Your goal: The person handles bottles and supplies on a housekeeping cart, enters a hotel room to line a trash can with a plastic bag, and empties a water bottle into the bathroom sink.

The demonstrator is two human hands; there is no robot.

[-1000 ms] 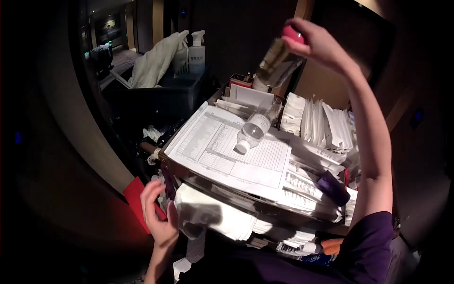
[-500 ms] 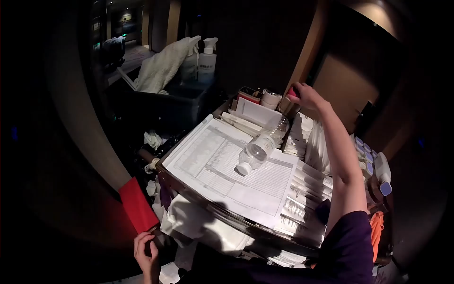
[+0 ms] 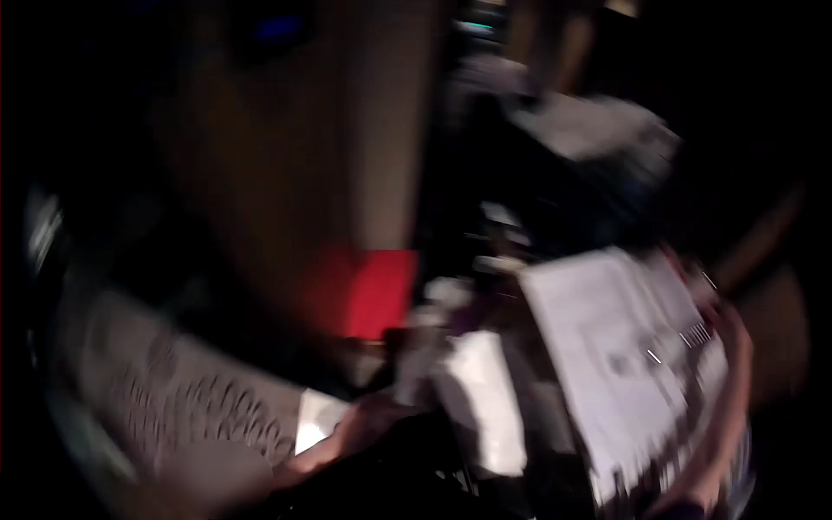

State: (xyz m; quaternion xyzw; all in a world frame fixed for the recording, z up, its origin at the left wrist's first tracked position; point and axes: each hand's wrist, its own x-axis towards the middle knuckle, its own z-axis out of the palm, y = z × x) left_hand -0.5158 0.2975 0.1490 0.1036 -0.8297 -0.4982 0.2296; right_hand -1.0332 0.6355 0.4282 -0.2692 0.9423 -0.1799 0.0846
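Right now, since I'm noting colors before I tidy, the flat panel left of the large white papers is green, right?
The color is wrong: the head view shows the panel is red. It does lie left of the large white papers.

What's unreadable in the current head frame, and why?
Head view:
- Left hand: finger pose, any grip; motion blur, shadow.
- Right hand: whether it holds anything; motion blur.
- White paper sheets: print; motion blur.
- Flat red rectangular object: material, any markings; blur.
- Dark purple sleeve: mostly cut off, bottom edge.
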